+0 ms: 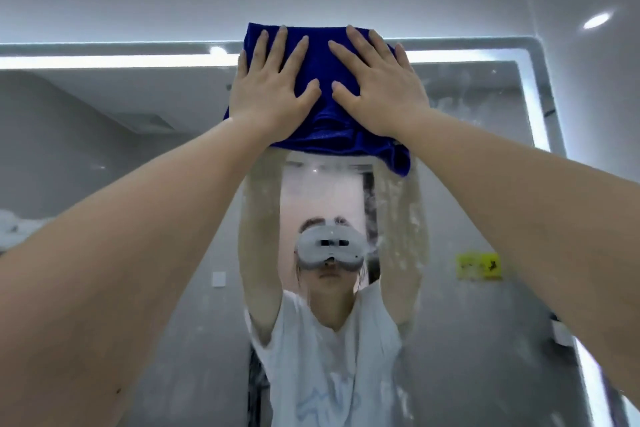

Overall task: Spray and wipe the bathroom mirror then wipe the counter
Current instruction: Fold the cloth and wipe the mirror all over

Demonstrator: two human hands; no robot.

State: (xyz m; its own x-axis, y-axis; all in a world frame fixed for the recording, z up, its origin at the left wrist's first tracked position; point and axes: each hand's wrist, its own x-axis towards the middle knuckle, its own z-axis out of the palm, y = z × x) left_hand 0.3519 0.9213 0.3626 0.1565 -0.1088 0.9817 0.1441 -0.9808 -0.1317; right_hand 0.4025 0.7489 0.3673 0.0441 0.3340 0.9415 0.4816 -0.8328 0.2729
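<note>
A blue cloth [323, 59] lies flat against the top edge of the bathroom mirror [485, 204], right where the lit frame strip runs. My left hand [270, 90] and my right hand [377, 90] press it side by side, palms flat and fingers spread, both arms stretched upward. The cloth's lower edge hangs loose in folds below my wrists. The glass is hazy with white smears and streaks, thickest right of the cloth and down the middle. Neither the spray bottle nor the counter is in view.
A bright light strip [535, 107] rims the mirror's top and right side. A yellow sticker [479, 265] shows on the glass at the right. A ceiling spotlight [596, 20] glows at the upper right. The mirror reflects a person in a white shirt with raised arms.
</note>
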